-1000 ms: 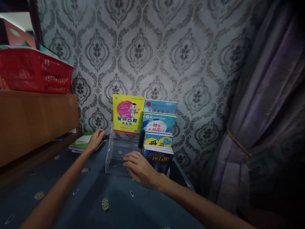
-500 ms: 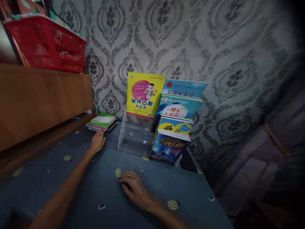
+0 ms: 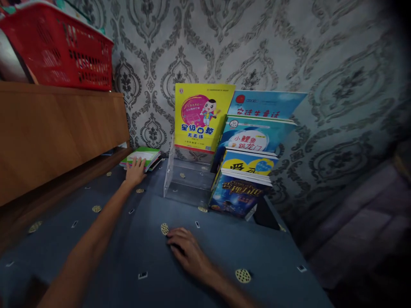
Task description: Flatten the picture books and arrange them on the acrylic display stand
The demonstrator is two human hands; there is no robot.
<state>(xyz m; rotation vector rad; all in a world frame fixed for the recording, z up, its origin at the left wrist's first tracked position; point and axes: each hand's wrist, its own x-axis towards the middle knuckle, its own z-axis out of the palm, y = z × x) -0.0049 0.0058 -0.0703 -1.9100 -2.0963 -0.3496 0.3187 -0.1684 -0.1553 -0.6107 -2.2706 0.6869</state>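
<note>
My left hand [image 3: 135, 172] reaches to a small stack of books [image 3: 145, 154] with a green and white cover on top. Its fingers are spread, and the tips lie over the near edge of the top cover. My right hand [image 3: 188, 252] rests on the dark blue patterned cloth [image 3: 128, 252], loosely bent with thumb and fingers apart, holding nothing. In front of it stands a clear acrylic book rack [image 3: 184, 190]. A yellow workbook [image 3: 204, 117] leans upright at the rack's back left, while blue story books [image 3: 245, 139] and a dark blue book [image 3: 239, 194] fill its right side in tiers.
A wooden cabinet [image 3: 61, 132] borders the left side, with a red plastic basket [image 3: 58, 47] on top. Patterned wallpaper [image 3: 253, 51] covers the wall behind the rack. To the right, past the table's edge, hangs blurred pale fabric [image 3: 349, 218].
My left hand has moved forward, with its fingers now over the top book of the stack. My right hand keeps its place on the cloth. The view has shifted slightly.
</note>
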